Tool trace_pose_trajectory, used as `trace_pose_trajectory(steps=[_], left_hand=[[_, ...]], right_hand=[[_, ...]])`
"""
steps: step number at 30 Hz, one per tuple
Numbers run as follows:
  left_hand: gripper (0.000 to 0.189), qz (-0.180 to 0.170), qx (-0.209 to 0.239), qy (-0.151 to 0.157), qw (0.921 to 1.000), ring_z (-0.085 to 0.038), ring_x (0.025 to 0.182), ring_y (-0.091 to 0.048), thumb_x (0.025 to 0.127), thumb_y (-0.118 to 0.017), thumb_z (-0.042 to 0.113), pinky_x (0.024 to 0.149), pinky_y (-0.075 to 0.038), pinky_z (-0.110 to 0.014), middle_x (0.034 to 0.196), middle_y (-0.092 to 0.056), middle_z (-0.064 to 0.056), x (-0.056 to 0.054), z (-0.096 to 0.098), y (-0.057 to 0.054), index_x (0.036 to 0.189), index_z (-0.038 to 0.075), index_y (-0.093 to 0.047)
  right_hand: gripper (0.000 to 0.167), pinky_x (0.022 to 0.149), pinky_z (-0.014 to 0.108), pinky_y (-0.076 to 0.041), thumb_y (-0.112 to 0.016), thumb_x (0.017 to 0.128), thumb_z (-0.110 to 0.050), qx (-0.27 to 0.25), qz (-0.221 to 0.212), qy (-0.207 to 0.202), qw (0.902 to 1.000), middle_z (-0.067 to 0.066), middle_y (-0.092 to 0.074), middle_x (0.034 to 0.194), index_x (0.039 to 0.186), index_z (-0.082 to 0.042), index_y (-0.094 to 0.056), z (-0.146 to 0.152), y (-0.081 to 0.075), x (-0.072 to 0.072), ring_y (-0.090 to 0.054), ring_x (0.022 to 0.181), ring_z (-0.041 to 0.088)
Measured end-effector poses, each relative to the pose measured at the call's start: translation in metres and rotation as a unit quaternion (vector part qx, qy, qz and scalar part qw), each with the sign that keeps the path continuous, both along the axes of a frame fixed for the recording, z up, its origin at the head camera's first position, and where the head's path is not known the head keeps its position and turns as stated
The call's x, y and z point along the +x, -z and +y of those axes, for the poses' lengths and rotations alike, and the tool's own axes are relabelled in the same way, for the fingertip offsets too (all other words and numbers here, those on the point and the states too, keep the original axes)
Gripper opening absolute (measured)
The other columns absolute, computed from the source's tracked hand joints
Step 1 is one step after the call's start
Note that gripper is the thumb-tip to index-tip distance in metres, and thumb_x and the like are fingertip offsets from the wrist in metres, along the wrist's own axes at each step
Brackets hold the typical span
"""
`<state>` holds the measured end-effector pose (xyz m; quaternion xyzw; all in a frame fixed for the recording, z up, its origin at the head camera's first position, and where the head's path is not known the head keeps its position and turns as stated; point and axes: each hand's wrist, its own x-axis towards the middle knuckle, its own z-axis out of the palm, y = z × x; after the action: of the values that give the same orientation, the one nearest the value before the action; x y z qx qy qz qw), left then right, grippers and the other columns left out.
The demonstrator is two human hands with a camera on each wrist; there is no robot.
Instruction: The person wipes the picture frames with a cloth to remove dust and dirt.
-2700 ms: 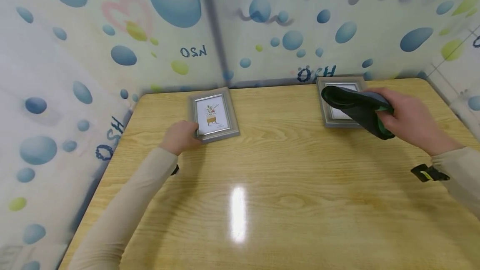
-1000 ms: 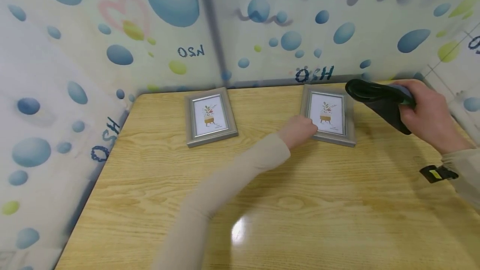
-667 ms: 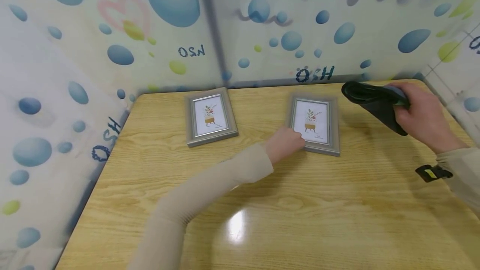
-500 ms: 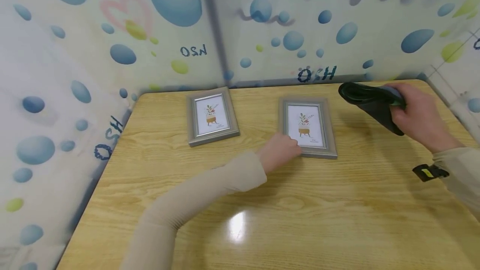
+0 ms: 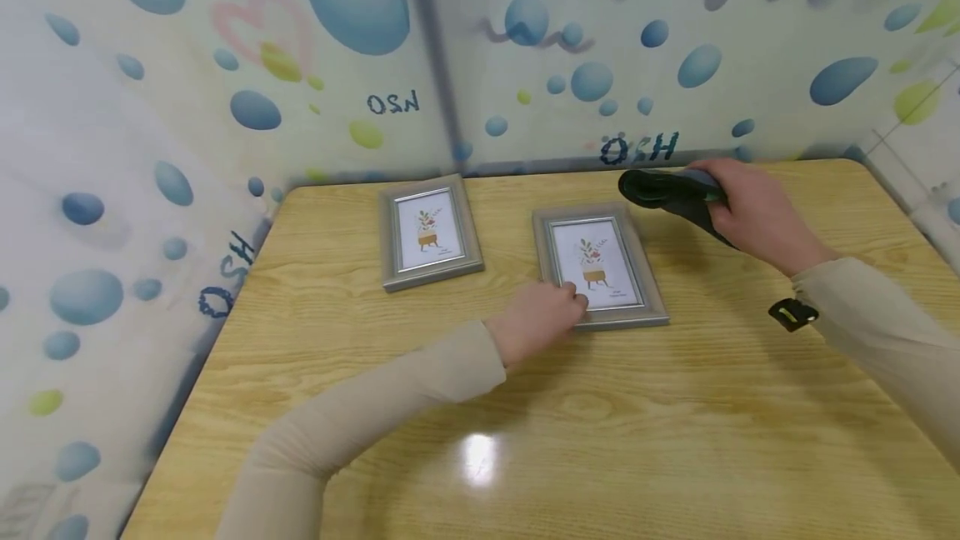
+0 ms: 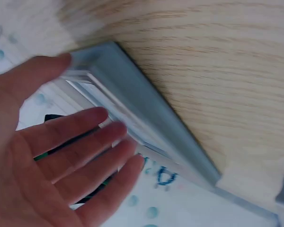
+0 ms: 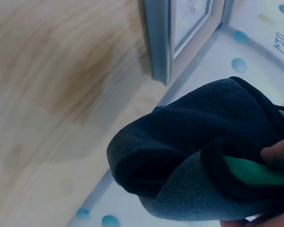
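In the head view a grey picture frame [image 5: 656, 290] with a potted-plant print lies face up on the wooden table. My left hand [image 5: 536, 319] is at its near left corner. In the left wrist view the thumb [image 6: 57, 66] touches the frame's corner, while the other fingers [image 6: 92, 161] reach out nearly straight over its front. My right hand [image 5: 761, 215] grips a folded dark grey cloth [image 7: 180, 127] with green showing inside its folds. The cloth hangs above the table, just beyond the frame's far right corner.
A second grey frame [image 5: 427, 232] with the same kind of print lies to the left, near the table's back edge. A wall [image 5: 480, 48] with blue drop patterns borders the wooden table [image 5: 600, 448] at the back.
The right frame has come left and toward me with my left hand, which earlier touched the left frame. My right hand, moved aside earlier, has swung back left with the cloth over the frame's far side.
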<state>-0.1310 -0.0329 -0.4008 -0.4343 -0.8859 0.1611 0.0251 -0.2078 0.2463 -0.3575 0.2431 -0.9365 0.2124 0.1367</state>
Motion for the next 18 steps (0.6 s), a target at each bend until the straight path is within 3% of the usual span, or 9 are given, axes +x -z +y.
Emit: trace_pose_trajectory(steps=[3,5,9,12,18], left_hand=[[0.050,-0.010,-0.002,-0.034,0.9994,-0.021,0.105,-0.061,0.087,-0.065,0.052,0.074,-0.053,-0.031,0.117,-0.064,-0.009,-0.007,-0.005,0.002,0.114,0.010,-0.068],[0.069,-0.033,-0.012,-0.063,0.9974,-0.027,0.123,-0.050,0.086,-0.060,0.061,0.088,-0.050,-0.035,0.133,-0.055,-0.015,-0.013,-0.009,0.004,0.126,0.005,-0.062],[0.091,-0.093,-0.037,-0.114,0.9884,-0.030,0.139,-0.030,0.087,-0.050,0.069,0.106,-0.035,-0.040,0.150,-0.035,-0.020,-0.022,-0.013,0.004,0.143,-0.003,-0.042],[0.094,-0.104,-0.052,-0.115,0.9865,-0.030,0.140,-0.028,0.087,-0.048,0.070,0.108,-0.032,-0.041,0.151,-0.032,-0.020,-0.025,-0.015,0.006,0.145,-0.004,-0.038],[0.093,-0.083,-0.059,-0.078,0.9917,-0.032,0.138,-0.033,0.084,-0.056,0.068,0.107,-0.034,-0.038,0.147,-0.036,-0.024,-0.026,-0.014,0.009,0.142,-0.005,-0.042]], right_hand=[[0.040,0.085,0.061,-0.042,-0.055,0.083,0.012,0.011,-0.002,-0.016,0.9998,0.027,-0.057,0.114,0.122,0.004,-0.053,-0.017,-0.001,-0.007,-0.054,0.102,0.045],[0.042,0.087,0.061,-0.042,-0.056,0.084,0.012,0.023,0.003,-0.022,0.9995,0.027,-0.057,0.116,0.125,0.004,-0.052,-0.029,-0.001,-0.012,-0.053,0.104,0.045],[0.043,0.086,0.059,-0.045,-0.061,0.083,0.011,0.055,0.038,-0.045,0.9968,0.026,-0.057,0.117,0.125,0.002,-0.052,-0.052,0.008,-0.023,-0.055,0.104,0.045],[0.043,0.087,0.058,-0.045,-0.063,0.083,0.009,0.103,0.039,-0.052,0.9925,0.026,-0.057,0.119,0.124,0.001,-0.054,-0.065,0.020,-0.030,-0.056,0.104,0.046],[0.041,0.088,0.057,-0.045,-0.061,0.089,0.001,0.213,-0.071,-0.064,0.9723,0.029,-0.057,0.120,0.129,0.003,-0.052,-0.078,0.044,-0.030,-0.056,0.106,0.046]])
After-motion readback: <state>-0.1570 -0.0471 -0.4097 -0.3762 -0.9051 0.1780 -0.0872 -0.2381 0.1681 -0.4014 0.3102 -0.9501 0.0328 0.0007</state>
